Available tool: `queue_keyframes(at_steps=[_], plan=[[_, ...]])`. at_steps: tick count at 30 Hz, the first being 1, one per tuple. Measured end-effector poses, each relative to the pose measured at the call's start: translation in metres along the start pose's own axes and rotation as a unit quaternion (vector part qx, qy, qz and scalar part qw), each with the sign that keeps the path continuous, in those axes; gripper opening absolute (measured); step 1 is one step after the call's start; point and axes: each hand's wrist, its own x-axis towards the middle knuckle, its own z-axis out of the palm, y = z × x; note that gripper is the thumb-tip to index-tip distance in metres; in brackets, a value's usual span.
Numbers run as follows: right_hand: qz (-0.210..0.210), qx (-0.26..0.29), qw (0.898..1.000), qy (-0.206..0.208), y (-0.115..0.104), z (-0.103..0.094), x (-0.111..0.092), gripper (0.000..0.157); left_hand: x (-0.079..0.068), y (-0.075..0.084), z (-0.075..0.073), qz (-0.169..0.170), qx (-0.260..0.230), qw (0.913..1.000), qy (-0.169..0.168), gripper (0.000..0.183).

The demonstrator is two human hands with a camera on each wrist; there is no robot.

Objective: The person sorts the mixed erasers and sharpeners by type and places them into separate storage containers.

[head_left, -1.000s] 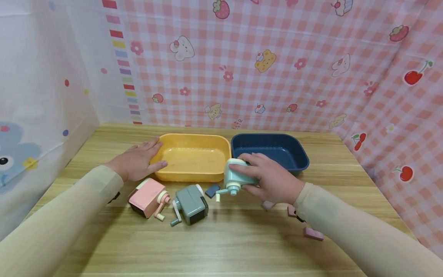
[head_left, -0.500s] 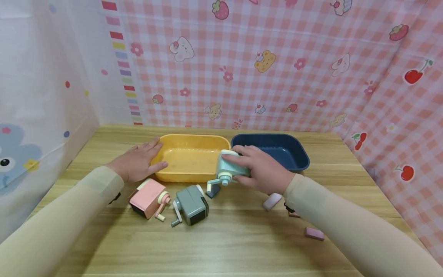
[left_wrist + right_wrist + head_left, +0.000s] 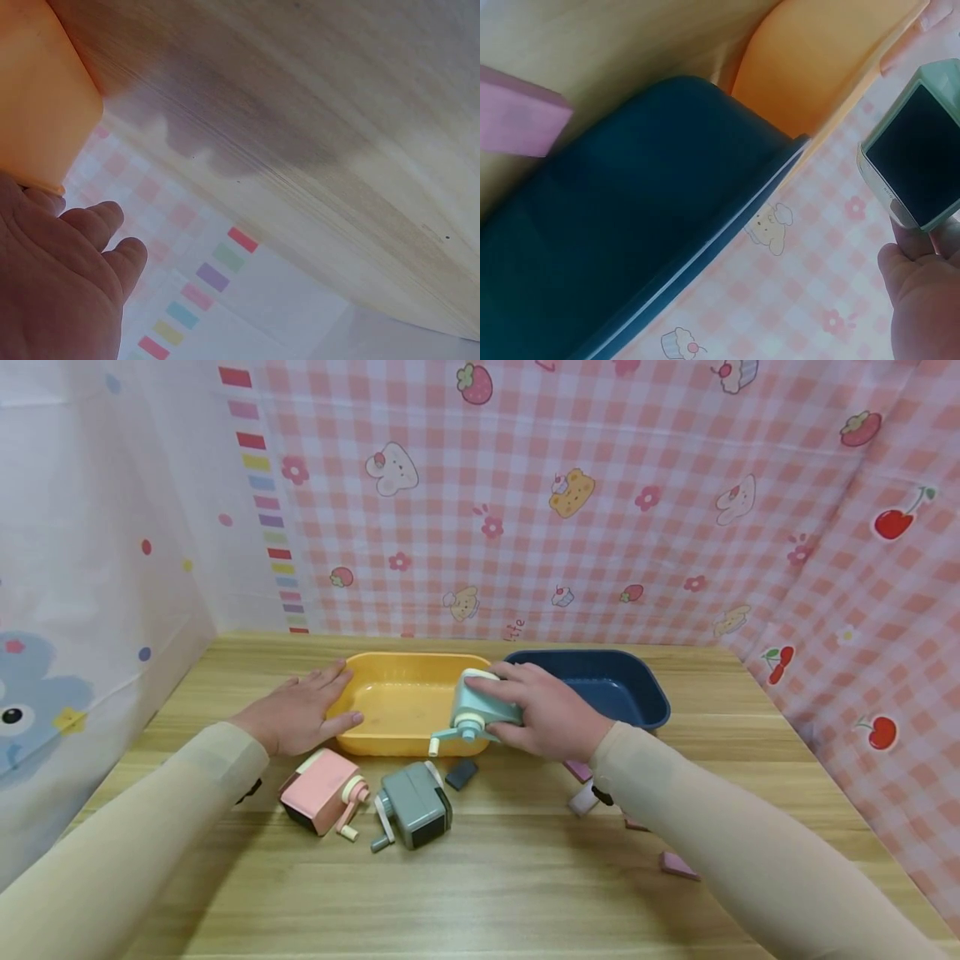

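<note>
your right grip is clasping the mint crank box, with fingers over its top and thumb at its near side. you are holding it over the yellow basin, toward four o'clock of the basin's middle, and its crank is pointing to eight o'clock. in the right wrist view its dark face is showing.

your left grip is lying released, fingers straight and spread, touching the yellow basin's rim at nine o'clock; it is grasping nothing.

at three o'clock from the yellow basin, the navy basin is sitting just beside it. at eight o'clock the pink crank box is resting on the counter, and at six the grey crank box is resting with its handle pointing toward seven. a dark block is lying near the grey one, at two o'clock.

at six o'clock from the navy basin, a pale block is lying by your right sleeve; a pink block is lying farther off at five, partly hidden by that sleeve.
</note>
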Motion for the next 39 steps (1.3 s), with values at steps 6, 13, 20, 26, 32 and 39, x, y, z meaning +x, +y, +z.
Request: queue_keyframes(at_steps=[6, 13, 20, 26, 32, 39], plan=[[0.009, 0.008, 1.0, -0.003, 0.001, 0.002, 0.01, 0.064, 0.0, 0.0, 0.0, -0.002, -0.002, 1.0, -0.002, 0.089], [0.019, 0.01, 1.0, -0.005, 0.002, 0.005, 0.022, 0.063, 0.0, -0.001, 0.001, 0.0, 0.0, 1.0, 0.001, 0.089], [0.039, 0.012, 0.999, -0.009, 0.0, 0.009, 0.034, 0.063, 0.0, -0.001, 0.001, 0.0, -0.001, 1.0, 0.001, 0.088], [0.043, 0.013, 0.999, -0.013, -0.005, 0.012, 0.046, 0.063, 0.0, -0.001, 0.001, -0.001, -0.001, 1.0, 0.0, 0.09], [0.04, 0.011, 0.999, -0.019, -0.007, 0.017, 0.057, 0.064, -0.001, -0.001, 0.001, 0.002, 0.002, 1.0, 0.001, 0.091], [0.049, -0.014, 0.998, -0.034, -0.008, 0.026, 0.07, 0.064, -0.001, 0.001, 0.0, 0.004, 0.001, 1.0, 0.002, 0.09]])
